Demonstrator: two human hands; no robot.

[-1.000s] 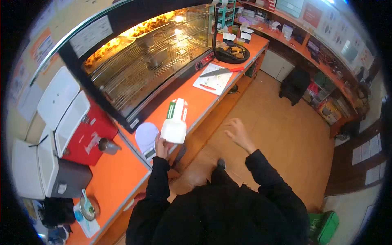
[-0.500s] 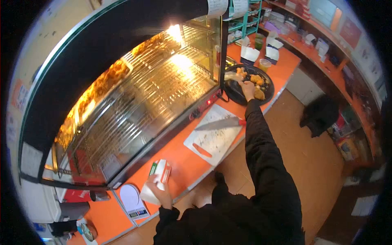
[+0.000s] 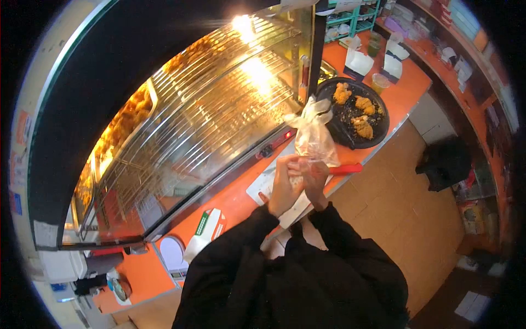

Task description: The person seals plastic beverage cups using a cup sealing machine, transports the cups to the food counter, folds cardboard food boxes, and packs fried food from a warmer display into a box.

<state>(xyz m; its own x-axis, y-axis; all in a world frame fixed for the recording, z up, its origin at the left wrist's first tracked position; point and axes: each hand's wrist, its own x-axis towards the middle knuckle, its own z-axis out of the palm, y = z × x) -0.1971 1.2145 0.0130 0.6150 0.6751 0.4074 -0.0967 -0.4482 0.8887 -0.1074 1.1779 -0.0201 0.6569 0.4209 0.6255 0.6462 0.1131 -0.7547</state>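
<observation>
Hands meet at picture centre: left hand [image 3: 283,186] and right hand [image 3: 315,180] both closed around the bottom of a clear plastic bag [image 3: 312,135], held up above the white cutting board [image 3: 262,189] on the orange counter [image 3: 241,205]. Bag's contents hard to make out through crumpled film; mouth flares open toward 12 o'clock. Cutting board mostly hidden behind the hands, knife blade too, only the red knife handle [image 3: 345,169] showing at 3 o'clock of the right hand. Black tray [image 3: 343,118] with fried pieces at 1 o'clock, near the bag. Cardboard box [image 3: 205,232] lies released at 8 o'clock, just beside the white scale [image 3: 171,255], partly cut off by the black sleeve. Half a second earlier: left hand on that box, right hand reaching onto the tray, no bag seen in either hand. Glass warmer [image 3: 181,131] fills 10 o'clock, its interior blurred by glare.
</observation>
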